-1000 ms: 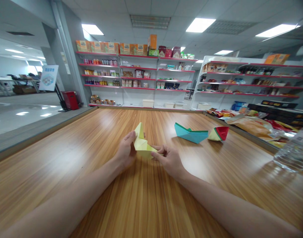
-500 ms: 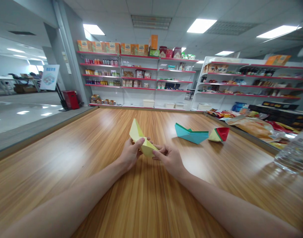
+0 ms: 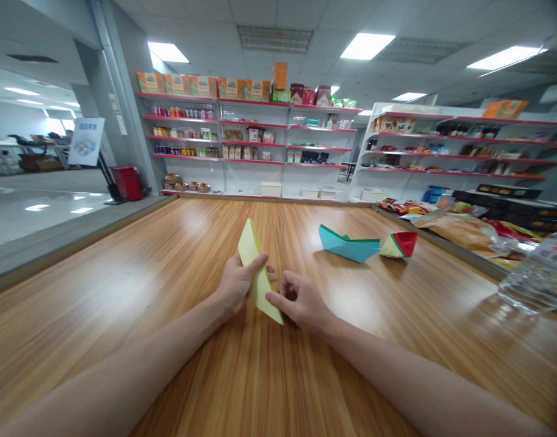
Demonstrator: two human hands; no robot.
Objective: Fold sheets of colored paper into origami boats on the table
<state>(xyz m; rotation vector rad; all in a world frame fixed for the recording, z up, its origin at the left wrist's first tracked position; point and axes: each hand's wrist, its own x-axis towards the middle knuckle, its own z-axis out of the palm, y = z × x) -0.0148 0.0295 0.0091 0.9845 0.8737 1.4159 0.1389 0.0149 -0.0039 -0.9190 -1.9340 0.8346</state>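
A folded yellow paper boat (image 3: 251, 249) is held tilted above the wooden table (image 3: 214, 376), its upper end pointing away from me and its lower end toward me. My left hand (image 3: 238, 280) is closed around its middle, thumb on the near face and fingers behind. At the lower end, my right hand (image 3: 303, 300) pinches the edge between thumb and curled fingers. To the right on the table rests a blue paper boat (image 3: 351, 247) with a green rim. Beside it stands a small folded paper piece (image 3: 399, 245) in red, green and yellow.
A clear plastic bottle (image 3: 536, 276) stands at the right edge. Snack packets (image 3: 464, 230) lie along the table's right side. Beyond the far edge rise stocked shelves (image 3: 253, 145). A red bin (image 3: 127, 183) and a sign board (image 3: 87, 142) are on the left.
The yellow paper boat has turned steeper, its lower end swinging down toward me, and it looks flatter. My right hand has moved slightly down. The view has shifted a little.
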